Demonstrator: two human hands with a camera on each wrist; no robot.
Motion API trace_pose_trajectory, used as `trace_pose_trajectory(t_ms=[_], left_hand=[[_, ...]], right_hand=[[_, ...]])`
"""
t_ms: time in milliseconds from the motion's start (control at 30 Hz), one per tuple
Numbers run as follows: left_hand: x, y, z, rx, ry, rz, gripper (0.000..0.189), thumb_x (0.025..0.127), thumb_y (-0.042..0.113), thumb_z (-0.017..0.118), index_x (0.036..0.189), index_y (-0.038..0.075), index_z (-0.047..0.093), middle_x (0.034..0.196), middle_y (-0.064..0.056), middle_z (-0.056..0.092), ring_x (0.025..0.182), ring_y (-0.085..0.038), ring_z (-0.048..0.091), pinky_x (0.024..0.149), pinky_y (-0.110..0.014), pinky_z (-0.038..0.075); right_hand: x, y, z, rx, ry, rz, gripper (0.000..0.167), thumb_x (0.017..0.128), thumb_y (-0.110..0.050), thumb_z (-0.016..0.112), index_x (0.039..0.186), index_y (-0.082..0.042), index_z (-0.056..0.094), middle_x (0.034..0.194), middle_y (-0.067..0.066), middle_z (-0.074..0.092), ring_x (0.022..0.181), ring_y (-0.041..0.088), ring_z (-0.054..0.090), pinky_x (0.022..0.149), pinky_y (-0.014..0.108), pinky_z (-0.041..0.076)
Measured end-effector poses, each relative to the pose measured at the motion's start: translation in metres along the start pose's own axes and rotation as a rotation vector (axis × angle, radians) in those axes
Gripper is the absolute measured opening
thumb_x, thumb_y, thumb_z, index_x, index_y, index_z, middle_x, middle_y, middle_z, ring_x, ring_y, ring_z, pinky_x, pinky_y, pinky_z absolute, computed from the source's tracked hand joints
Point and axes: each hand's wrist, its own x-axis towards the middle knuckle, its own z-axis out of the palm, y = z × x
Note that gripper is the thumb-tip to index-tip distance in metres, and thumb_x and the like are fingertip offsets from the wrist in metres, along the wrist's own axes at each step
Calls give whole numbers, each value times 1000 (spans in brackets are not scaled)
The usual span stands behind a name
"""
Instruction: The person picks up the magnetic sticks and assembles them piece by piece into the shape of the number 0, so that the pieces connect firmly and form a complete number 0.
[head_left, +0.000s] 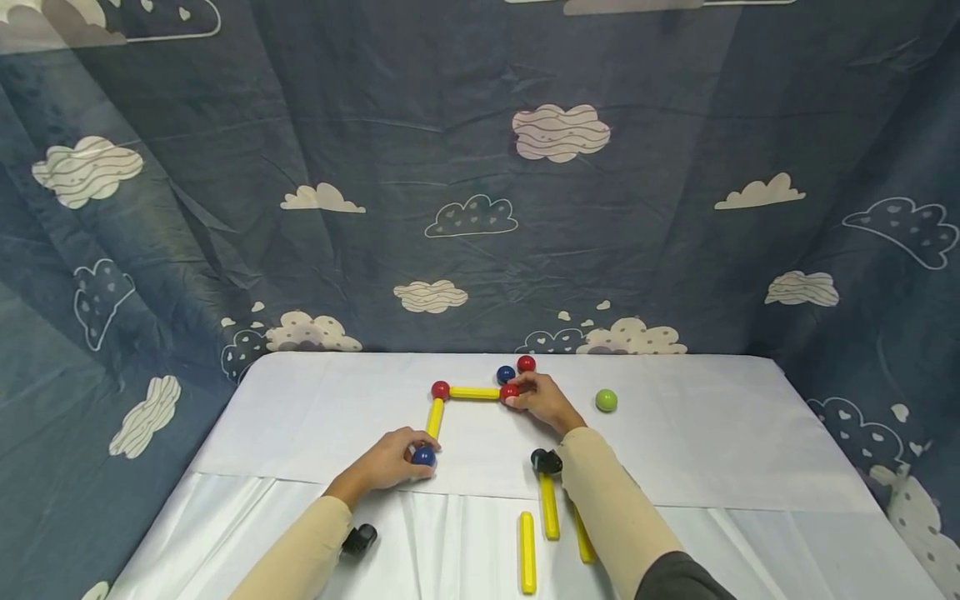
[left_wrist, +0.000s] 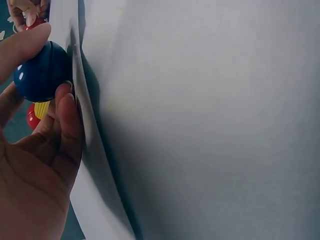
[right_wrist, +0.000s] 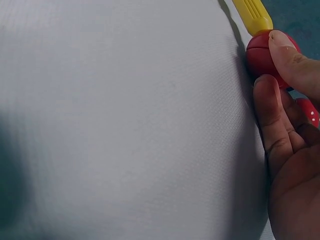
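Note:
On the white cloth lies an angled chain of balls and yellow sticks. My left hand grips the blue ball at its near end, thumb and fingers around it. From that ball a yellow stick runs up to a red corner ball. A second yellow stick leads rightward to another red ball, which my right hand pinches between thumb and fingers. The right wrist view shows this stick's ribbed end meeting the red ball.
Behind my right hand sit a loose blue ball and a red ball. A green ball rests farther right. Loose yellow sticks lie near my right forearm, one partly hidden by the sleeve. A dark cloud-patterned curtain hangs behind.

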Motion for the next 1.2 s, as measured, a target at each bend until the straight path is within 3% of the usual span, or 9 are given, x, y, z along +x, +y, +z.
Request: trace_pose_trajectory(t_ms=[267,467,867,1200], left_hand=[[2,-1,-1,-8,-18,-6,32,81,22,78,110,24,66,100,-2,51,86,-18,47,76,-35,45],[2,2,0,-24,-4,-15,30,82,19,77,110,23,69,100,-3,51,88,-19,45,77,-35,43],[4,-4,7,-74,81,-25,31,81,17,78,110,20,66,99,-3,52,80,-18,46,67,-31,41],[3,-7,4,-126,58,-8,31,81,19,77,110,20,66,93,-1,56,78,-18,48,64,-31,41]], right_hand=[[-2,0,2,-5,9,9,35,82,-3,74,116,-6,64,112,13,61,101,27,55,93,39,47],[0,1,1,3,-1,3,36,82,-2,73,117,-5,64,111,13,62,96,25,56,88,35,51],[1,2,1,14,-7,-5,36,82,0,73,117,-4,64,111,14,62,92,24,56,84,32,52],[1,3,2,18,0,-9,36,83,0,72,117,-3,64,110,14,62,91,24,57,83,31,53]])
